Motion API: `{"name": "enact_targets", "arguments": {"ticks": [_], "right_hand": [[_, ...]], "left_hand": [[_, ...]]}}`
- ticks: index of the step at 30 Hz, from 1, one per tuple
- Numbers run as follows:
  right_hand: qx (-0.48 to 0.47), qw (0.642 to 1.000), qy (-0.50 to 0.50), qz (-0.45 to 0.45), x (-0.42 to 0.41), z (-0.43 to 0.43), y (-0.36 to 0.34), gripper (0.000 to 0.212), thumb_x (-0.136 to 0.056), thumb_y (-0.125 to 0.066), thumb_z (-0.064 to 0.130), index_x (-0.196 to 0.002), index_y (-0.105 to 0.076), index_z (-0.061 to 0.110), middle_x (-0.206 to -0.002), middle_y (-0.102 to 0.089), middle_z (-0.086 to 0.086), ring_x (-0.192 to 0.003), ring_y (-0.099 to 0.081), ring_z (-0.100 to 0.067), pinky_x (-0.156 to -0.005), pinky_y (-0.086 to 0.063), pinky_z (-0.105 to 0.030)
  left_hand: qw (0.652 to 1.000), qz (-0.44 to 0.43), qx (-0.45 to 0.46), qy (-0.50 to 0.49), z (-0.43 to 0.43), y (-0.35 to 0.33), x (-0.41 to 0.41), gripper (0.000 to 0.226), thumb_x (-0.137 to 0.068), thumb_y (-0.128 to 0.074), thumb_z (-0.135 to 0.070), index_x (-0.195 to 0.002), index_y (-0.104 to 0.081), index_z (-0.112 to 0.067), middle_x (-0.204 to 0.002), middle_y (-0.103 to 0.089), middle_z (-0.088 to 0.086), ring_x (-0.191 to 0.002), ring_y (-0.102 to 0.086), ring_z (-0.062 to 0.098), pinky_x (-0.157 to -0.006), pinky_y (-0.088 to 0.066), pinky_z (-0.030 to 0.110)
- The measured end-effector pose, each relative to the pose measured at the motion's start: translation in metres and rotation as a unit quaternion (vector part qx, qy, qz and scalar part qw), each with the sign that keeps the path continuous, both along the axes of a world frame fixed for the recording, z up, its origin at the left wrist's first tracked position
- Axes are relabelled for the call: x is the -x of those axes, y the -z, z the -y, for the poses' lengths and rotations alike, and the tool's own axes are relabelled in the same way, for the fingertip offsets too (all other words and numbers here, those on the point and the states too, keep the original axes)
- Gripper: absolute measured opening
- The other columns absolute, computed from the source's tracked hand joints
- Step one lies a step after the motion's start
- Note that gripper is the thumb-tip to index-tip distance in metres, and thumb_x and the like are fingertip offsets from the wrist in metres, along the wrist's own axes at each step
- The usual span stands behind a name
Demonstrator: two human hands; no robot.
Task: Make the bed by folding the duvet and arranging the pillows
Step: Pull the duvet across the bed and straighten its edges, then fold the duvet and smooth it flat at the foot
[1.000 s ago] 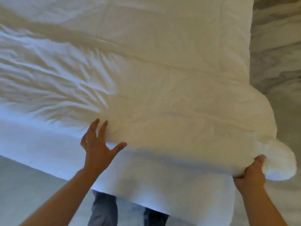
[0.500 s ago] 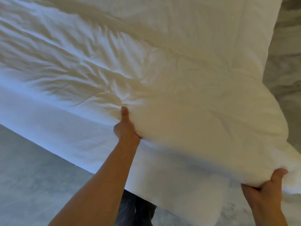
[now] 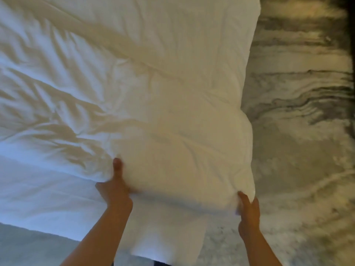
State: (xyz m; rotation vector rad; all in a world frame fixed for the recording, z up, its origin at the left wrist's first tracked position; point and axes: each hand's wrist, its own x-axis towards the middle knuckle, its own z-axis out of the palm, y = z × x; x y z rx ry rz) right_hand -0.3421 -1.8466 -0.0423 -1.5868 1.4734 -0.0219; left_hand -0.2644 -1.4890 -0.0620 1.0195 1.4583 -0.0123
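- Two bare hands grip the near edge of the white duvet [image 3: 153, 93], which covers almost all of the bed and hangs over its near side.
- Left hand [image 3: 115, 189]: clenched on the duvet's near edge, thumb lying up on the top surface, the other fingers tucked under the thick fold and hidden.
- Right hand [image 3: 248, 214]: grasping the duvet at its near right corner, fingers pressed into the puffed cloth, just beside the bed's right edge.
- Between the hands the duvet bulges up in a thick, rounded fold; the rest lies flatter, with many creases running off toward the left and far side.
- Below the fold a flat white sheet [image 3: 48, 198] drops down the near side of the bed, and a further flap hangs between the two forearms.
- Grey-and-white marbled floor [image 3: 297, 131] shows along the right edge of the bed; a plainer grey floor shows at the near left corner.
- Hands are somewhat blurred.
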Motion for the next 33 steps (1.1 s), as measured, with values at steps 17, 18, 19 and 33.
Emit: {"name": "enact_targets", "arguments": {"ticks": [17,18,19,33], "right_hand": [[-0.199,0.912,-0.250,0.257,-0.153,0.136,-0.045,0.044,-0.097,-0.066,0.034,-0.140,-0.061,0.022,-0.122,-0.076,0.001,-0.106,-0.075,-0.017,-0.083,-0.064,-0.042],[-0.144,0.909,-0.266,0.286,-0.154,0.145,-0.046,0.045,-0.097,-0.067,0.034,-0.139,-0.062,0.018,-0.122,-0.076,0.001,-0.107,-0.074,-0.015,-0.083,-0.064,-0.038],[-0.086,0.909,-0.286,0.290,-0.154,0.149,-0.041,0.041,-0.098,-0.067,0.033,-0.135,-0.065,0.014,-0.119,-0.075,-0.002,-0.107,-0.073,-0.016,-0.084,-0.063,-0.038],[0.108,0.821,-0.552,0.094,-0.269,0.152,0.006,0.086,-0.077,-0.064,0.053,-0.151,-0.044,0.013,-0.153,-0.042,-0.013,-0.139,-0.043,-0.034,-0.116,-0.036,-0.054]], "left_hand": [[0.994,0.006,-0.044,-0.101,0.267,-0.021,0.025,0.078,-0.067,-0.087,-0.064,-0.121,-0.059,-0.016,-0.104,-0.072,0.000,-0.097,-0.071,0.029,-0.089,-0.061,0.049],[0.992,0.010,-0.067,-0.108,0.270,-0.023,0.022,0.068,-0.067,-0.088,-0.063,-0.114,-0.061,-0.020,-0.103,-0.072,-0.003,-0.097,-0.071,0.027,-0.090,-0.060,0.049],[0.989,0.004,-0.089,-0.114,0.271,-0.024,0.019,0.068,-0.067,-0.088,-0.063,-0.113,-0.060,-0.020,-0.102,-0.071,-0.004,-0.096,-0.070,0.026,-0.091,-0.060,0.048],[0.945,-0.128,-0.297,0.045,0.270,-0.017,0.006,0.126,-0.073,-0.082,-0.063,-0.164,-0.003,-0.030,-0.164,-0.020,0.017,-0.148,-0.028,0.041,-0.117,-0.025,0.065]]}}
